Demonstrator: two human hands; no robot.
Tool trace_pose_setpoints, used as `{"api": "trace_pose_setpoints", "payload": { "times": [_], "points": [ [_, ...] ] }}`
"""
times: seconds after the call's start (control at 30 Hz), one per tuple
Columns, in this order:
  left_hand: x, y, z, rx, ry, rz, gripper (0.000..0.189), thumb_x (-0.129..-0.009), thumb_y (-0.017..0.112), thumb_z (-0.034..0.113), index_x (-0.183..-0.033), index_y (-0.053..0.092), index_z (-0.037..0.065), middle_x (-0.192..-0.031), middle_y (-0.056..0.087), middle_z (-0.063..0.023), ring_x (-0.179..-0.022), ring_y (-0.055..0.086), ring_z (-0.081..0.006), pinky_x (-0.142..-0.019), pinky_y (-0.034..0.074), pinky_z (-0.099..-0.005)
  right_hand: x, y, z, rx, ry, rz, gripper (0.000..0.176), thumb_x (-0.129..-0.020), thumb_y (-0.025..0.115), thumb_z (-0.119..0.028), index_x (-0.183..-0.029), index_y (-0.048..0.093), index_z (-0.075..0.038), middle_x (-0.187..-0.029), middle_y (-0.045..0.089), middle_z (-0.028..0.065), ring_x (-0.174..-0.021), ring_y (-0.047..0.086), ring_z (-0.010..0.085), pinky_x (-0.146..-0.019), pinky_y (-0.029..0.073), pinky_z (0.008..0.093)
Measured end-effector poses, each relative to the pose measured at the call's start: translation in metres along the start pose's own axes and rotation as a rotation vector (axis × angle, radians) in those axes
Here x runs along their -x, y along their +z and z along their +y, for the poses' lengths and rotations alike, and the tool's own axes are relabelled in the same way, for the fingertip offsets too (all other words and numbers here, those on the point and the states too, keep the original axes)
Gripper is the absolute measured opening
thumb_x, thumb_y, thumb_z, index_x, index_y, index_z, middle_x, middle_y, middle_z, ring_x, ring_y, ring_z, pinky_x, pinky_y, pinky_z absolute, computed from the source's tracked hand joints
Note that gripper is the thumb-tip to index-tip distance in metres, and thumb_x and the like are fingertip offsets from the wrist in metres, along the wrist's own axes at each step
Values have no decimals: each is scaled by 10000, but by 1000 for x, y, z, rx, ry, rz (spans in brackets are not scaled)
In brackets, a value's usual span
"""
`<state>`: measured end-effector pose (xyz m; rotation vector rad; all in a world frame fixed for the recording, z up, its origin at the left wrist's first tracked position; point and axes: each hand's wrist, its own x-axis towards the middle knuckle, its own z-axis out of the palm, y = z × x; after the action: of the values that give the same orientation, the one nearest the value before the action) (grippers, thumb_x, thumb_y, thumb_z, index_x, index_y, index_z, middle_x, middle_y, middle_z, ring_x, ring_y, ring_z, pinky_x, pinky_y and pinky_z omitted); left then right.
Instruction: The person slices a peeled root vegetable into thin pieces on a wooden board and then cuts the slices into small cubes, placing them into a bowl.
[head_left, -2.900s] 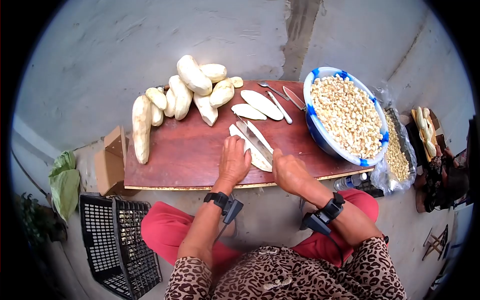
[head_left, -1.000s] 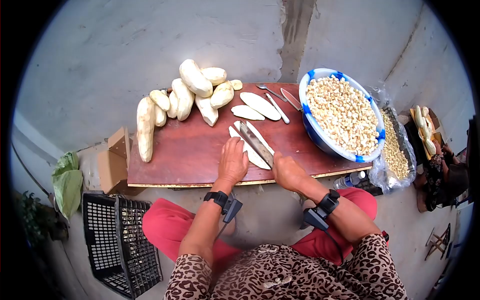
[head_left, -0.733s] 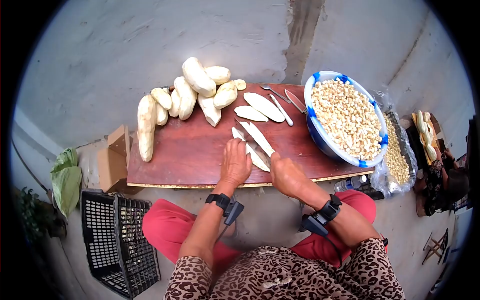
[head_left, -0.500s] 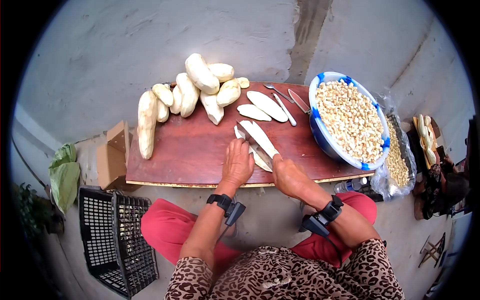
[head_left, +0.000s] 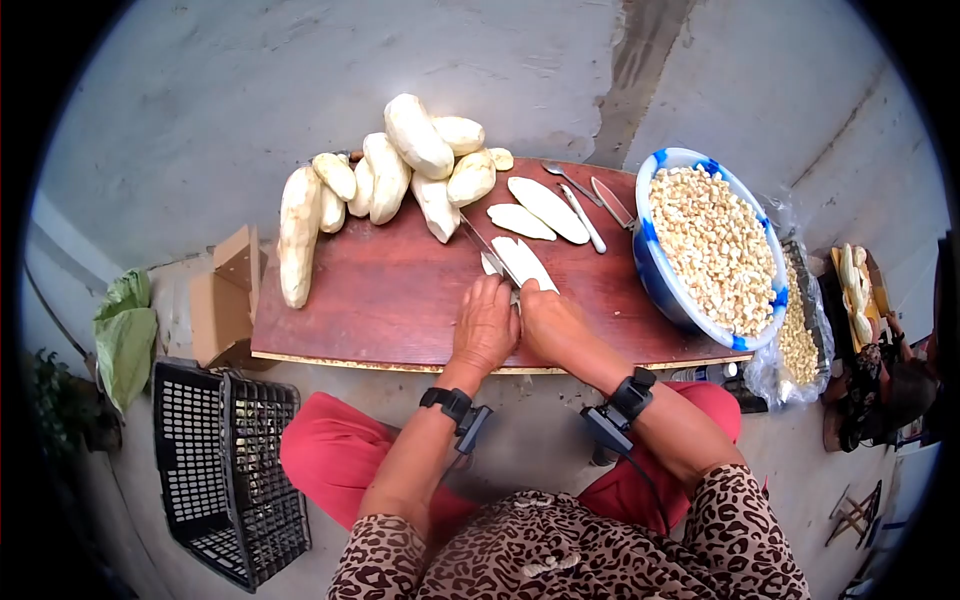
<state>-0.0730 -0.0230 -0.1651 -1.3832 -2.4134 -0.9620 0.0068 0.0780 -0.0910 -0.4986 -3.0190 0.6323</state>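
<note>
My right hand (head_left: 553, 320) is closed around the handle of a knife (head_left: 487, 244), whose blade points away and to the left. That blade lies along the left side of a white peeled root slice (head_left: 527, 262). My left hand (head_left: 486, 326) is close beside it, fingers bent over a narrow root piece (head_left: 490, 264) left of the blade; the hands hide most of this piece. Farther back on the board lie two flat root slices, one large (head_left: 549, 207) and one smaller (head_left: 521, 222). A pile of whole peeled roots (head_left: 417, 137) rests at the back left.
A blue-and-white basin (head_left: 660, 262) of diced root stands at the right of the reddish wooden table (head_left: 370, 300). Near it lie a peeler (head_left: 612, 201), a white-handled tool (head_left: 583, 217) and a spoon (head_left: 570, 182). A black crate (head_left: 235, 470) sits lower left; a person (head_left: 890, 385) is far right.
My right hand has drawn in leftward, near my left hand, and the knife has shifted up and left. The root pieces between my hands are now more covered.
</note>
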Motion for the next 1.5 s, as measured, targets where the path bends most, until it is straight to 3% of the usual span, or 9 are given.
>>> {"api": "trace_pose_setpoints", "payload": {
  "times": [0.23,0.43,0.63,0.93,1.23,1.5],
  "points": [
    [1,0,3,-16,-27,-7,250,-783,601,114,-996,542,-3,-1109,531,-164,-1081,486,-335,-941,403,-443,-10,0,-2,44,5,-10,209,-874,500,-100,-975,537,79,-868,659,308,-828,671,436,-722,543,489],
    [3,5,-1,-36,17,25,313,-793,615,111,-1062,524,-20,-1135,509,-184,-1093,476,-354,-970,392,-442,35,-32,9,-19,48,-128,187,-852,484,-45,-945,557,100,-879,650,320,-854,650,469,-745,522,506],
    [3,5,0,-40,12,28,322,-787,611,99,-1066,514,-30,-1143,505,-187,-1114,470,-359,-986,383,-446,85,-35,22,1,66,-174,156,-832,487,-11,-934,509,105,-784,613,356,-773,626,503,-714,499,544],
    [1,4,2,-21,-17,-2,317,-808,591,98,-1088,524,-33,-1156,510,-197,-1121,470,-369,-976,389,-446,68,-6,22,52,16,-98,140,-823,487,-10,-946,483,56,-796,651,306,-773,670,433,-669,529,511],
    [17,-3,-2,74,33,72,333,-793,593,37,-1113,544,-40,-1208,515,-209,-1137,494,-386,-978,413,-443,63,-7,26,-25,78,46,118,-866,489,-64,-921,501,39,-736,642,298,-718,663,448,-654,528,518],
    [16,-3,1,80,2,55,321,-779,611,41,-1086,533,-11,-1150,506,-177,-1093,495,-362,-938,422,-438,63,-14,14,53,-6,11,135,-862,494,-74,-939,488,38,-695,643,269,-658,661,429,-593,526,512]
  ]
}}
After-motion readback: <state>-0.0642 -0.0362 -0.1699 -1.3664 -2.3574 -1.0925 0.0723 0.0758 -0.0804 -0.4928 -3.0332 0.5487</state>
